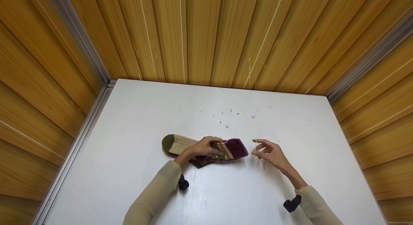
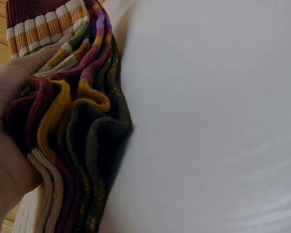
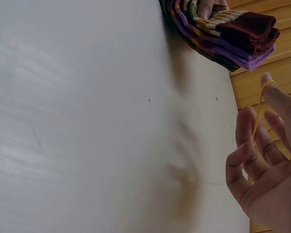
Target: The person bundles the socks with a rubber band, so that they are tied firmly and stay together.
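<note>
My left hand (image 1: 203, 147) grips a stack of knitted socks (image 1: 237, 149) around its middle, with the thumb lying over the striped part. The socks show maroon cuffs, a beige foot and an olive green toe; in the left wrist view their folded layers (image 2: 56, 116) appear in mustard, maroon, beige and dark grey. To the right, apart from the cuffs, is my right hand (image 1: 272, 154). A thin yellow rubber band (image 3: 258, 109) is hooked on its digits and stretched between them, with the other fingers (image 3: 240, 153) curled loosely.
A white table (image 1: 129, 121) lies under both hands, with small dark marks (image 1: 226, 126) beyond the socks. Yellow wood-grain panels (image 1: 200, 37) wall the back and sides, and metal rails (image 1: 79, 34) run along the corners. Each sleeve carries a small black device (image 1: 292, 204) at the wrist.
</note>
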Demonstrator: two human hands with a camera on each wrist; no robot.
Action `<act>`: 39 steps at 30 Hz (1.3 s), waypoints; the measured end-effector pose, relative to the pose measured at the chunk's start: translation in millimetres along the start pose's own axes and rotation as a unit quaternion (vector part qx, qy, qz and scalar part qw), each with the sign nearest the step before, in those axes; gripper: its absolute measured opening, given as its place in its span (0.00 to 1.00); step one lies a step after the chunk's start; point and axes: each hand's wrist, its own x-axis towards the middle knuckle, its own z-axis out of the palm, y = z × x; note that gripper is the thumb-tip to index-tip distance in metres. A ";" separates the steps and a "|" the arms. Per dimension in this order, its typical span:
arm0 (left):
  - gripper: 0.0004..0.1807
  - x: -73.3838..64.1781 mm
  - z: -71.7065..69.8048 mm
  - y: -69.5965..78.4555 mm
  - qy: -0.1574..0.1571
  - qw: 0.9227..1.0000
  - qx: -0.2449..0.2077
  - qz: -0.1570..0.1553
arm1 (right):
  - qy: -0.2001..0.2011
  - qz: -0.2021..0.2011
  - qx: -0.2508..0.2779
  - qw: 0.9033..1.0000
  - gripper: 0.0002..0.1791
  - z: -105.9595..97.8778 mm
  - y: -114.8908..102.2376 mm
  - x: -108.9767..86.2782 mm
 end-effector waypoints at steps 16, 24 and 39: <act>0.22 1.8 1.3 1.3 0.014 0.999 0.036 0.003 | 0.043 -0.126 -0.298 0.945 0.30 32.2 -69.3 27.8; 0.23 5.9 8.2 0.4 0.014 0.998 0.066 0.020 | 0.058 -0.179 -0.396 0.899 0.31 46.6 -80.3 27.9; 0.25 0.1 6.6 1.0 0.056 0.993 0.098 0.010 | -0.040 -0.106 -0.449 0.886 0.31 53.6 -80.3 51.0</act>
